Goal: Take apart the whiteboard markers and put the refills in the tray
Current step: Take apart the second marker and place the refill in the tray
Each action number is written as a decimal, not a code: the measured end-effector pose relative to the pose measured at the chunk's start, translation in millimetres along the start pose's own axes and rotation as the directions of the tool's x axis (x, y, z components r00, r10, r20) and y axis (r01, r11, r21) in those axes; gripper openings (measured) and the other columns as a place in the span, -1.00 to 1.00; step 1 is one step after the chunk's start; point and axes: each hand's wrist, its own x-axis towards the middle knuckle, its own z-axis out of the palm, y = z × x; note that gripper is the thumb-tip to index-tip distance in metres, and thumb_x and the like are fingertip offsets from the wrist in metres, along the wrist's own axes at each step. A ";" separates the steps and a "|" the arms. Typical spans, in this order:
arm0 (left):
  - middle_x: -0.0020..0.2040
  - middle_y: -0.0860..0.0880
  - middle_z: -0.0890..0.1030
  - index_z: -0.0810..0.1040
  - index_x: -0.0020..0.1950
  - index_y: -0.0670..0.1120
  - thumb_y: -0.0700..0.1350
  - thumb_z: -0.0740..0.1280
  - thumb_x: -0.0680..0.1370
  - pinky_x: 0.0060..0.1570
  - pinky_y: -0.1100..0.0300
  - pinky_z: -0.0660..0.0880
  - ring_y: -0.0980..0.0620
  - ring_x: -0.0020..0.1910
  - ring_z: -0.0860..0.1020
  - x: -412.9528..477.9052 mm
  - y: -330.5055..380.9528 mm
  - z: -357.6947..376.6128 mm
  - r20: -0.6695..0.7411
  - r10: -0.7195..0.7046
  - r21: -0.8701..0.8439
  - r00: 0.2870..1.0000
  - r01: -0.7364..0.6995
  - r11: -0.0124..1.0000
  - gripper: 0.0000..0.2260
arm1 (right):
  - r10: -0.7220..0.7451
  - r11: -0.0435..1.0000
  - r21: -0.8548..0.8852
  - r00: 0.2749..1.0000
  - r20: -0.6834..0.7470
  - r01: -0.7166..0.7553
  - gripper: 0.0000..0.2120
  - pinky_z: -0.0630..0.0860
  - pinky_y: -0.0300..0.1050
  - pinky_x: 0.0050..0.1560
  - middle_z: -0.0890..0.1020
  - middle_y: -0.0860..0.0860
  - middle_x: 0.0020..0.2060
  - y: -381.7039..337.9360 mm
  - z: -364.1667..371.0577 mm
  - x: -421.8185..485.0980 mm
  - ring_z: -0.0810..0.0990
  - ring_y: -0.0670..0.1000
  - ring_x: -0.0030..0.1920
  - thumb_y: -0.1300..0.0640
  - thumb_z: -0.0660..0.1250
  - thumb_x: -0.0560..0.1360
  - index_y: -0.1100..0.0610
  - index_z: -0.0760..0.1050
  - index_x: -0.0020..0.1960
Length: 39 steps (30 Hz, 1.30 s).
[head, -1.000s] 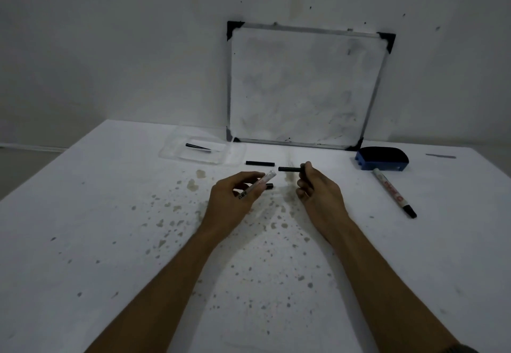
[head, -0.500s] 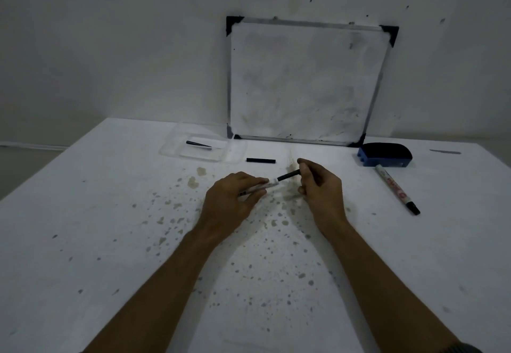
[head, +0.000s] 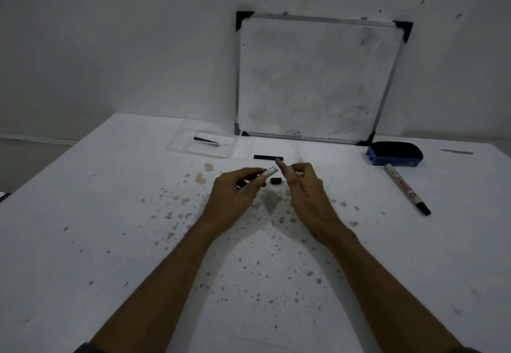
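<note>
My left hand point(head: 235, 189) grips a white marker barrel point(head: 269, 171), its open end pointing right. My right hand point(head: 302, 186) is just right of that end, index finger stretched toward it, fingers loosely apart, and nothing shows in it. A short black piece point(head: 275, 181) lies on the table between my hands. Just beyond them lies a black stick point(head: 268, 157). The clear plastic tray point(head: 179, 146) sits at the back left with one thin black refill point(head: 206, 140) inside. A whole marker point(head: 406, 189) lies to the right.
A whiteboard point(head: 318, 78) leans against the wall at the back. A blue eraser point(head: 394, 154) sits at its right foot. The white table point(head: 110, 228) is speckled with stains; its left edge runs diagonally beside a lower floor strip.
The long black piece my right hand held against the barrel's end is no longer visible. My right fingers have loosened and the short black piece shows on the table.
</note>
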 end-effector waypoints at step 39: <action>-0.04 0.18 0.74 0.71 0.24 0.10 0.08 0.45 0.58 -0.15 0.27 0.61 0.18 -0.22 0.63 -2.1 -6.1 1.4 0.084 -0.008 0.092 0.996 0.000 0.996 -0.75 | 0.175 0.879 0.442 0.983 0.051 -0.180 -0.79 0.58 -0.23 -0.18 0.78 0.02 -0.05 3.3 -23.2 1.2 0.77 0.06 -0.10 0.12 0.45 0.57 0.14 0.67 0.18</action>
